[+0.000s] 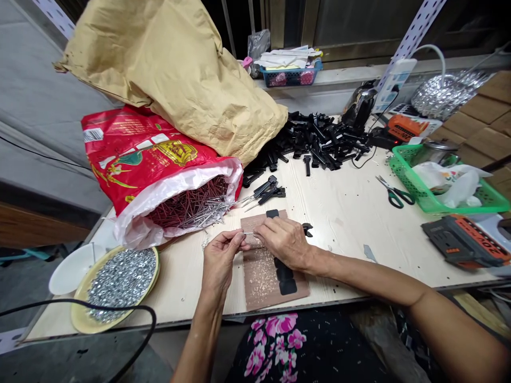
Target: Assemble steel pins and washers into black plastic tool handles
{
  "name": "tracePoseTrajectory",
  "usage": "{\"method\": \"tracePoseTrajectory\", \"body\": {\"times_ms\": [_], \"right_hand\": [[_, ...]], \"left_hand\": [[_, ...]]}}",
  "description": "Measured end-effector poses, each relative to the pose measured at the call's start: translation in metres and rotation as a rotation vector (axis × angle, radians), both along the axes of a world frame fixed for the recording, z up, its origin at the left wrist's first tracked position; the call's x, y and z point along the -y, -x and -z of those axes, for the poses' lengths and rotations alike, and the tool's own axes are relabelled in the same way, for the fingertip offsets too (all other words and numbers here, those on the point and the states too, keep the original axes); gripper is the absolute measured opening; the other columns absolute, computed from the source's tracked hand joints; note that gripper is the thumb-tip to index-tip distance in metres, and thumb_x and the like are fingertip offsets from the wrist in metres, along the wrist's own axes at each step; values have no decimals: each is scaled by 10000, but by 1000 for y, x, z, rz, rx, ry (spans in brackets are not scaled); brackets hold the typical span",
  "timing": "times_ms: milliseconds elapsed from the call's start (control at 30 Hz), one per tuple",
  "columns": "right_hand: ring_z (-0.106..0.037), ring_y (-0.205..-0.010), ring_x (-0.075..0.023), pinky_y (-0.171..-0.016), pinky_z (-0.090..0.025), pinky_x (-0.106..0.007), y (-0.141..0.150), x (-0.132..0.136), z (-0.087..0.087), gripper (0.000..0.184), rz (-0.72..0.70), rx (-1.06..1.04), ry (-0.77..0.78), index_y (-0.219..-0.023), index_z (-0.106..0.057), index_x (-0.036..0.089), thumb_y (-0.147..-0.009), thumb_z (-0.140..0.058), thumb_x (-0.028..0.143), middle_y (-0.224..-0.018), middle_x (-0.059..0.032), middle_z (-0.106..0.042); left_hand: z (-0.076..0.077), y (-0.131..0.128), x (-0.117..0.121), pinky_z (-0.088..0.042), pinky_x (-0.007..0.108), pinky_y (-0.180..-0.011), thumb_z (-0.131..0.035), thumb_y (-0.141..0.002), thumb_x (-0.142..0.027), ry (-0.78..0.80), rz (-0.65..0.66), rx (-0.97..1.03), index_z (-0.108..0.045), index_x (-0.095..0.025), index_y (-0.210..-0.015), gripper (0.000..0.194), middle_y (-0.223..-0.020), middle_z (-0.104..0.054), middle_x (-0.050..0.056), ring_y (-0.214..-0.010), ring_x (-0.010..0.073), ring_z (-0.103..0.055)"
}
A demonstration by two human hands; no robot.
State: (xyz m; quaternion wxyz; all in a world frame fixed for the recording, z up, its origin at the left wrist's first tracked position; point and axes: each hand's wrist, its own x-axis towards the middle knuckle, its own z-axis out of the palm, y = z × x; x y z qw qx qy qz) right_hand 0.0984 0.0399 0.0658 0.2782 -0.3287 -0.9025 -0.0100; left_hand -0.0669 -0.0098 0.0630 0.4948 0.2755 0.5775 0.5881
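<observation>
A thin metal pin spans the small gap between my two hands. My left hand pinches its left end between thumb and fingertips. The curled fingers of my right hand close around its other end, hiding whatever else they grip. A black fork-shaped end sticks out past my right hand; I cannot tell whether it is held. Both hands are over a brown board with worn pale specks. Black rounded pads run down the board's right side, partly covered by my right hand.
A red bag spills long nails under a brown paper sack. Metal washers fill a yellow bowl. Behind lie black plastic parts. To the right are scissors, a green basket and a battery pack.
</observation>
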Motion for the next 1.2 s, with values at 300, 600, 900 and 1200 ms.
{"method": "tracePoseTrajectory", "body": {"times_ms": [300, 600, 900, 1200], "right_hand": [[-512, -703, -132, -599, -298, -276, -3, -3, 6, 207, -33, 12, -16, -831, -604, 177, -949, -437, 212, -763, -16, -587], [-524, -665, -96, -573, -344, -216, -6, -11, 1, 195, -57, -149, 475, -820, -571, 158, -935, -481, 287, -786, -1, -597], [-519, -717, -137, -621, -334, -270, 0, -7, 13, 222, 20, -34, 67, -808, -613, 158, -941, -450, 227, -768, -30, -601], [-520, -731, -131, -601, -353, -251, -3, -10, 16, 233, -32, -6, 183, -861, -600, 149, -958, -413, 248, -821, -48, -588]], "left_hand": [[4, -5, -4, -485, 211, -581, -775, -630, -300, -1, 13, -44, -648, -110, -802, 286, -642, -643, -7, -541, 93, -598], [6, -4, -6, -505, 205, -569, -783, -618, -301, 37, 39, 11, -665, -99, -881, 352, -722, -656, 10, -542, 81, -596], [10, -7, -8, -498, 170, -529, -813, -576, -297, 65, -7, 78, -659, -86, -802, 346, -630, -628, -8, -496, 61, -570], [10, -5, -10, -501, 178, -516, -822, -559, -297, 96, 56, 105, -674, -84, -754, 325, -653, -648, 16, -503, 64, -559]]}}
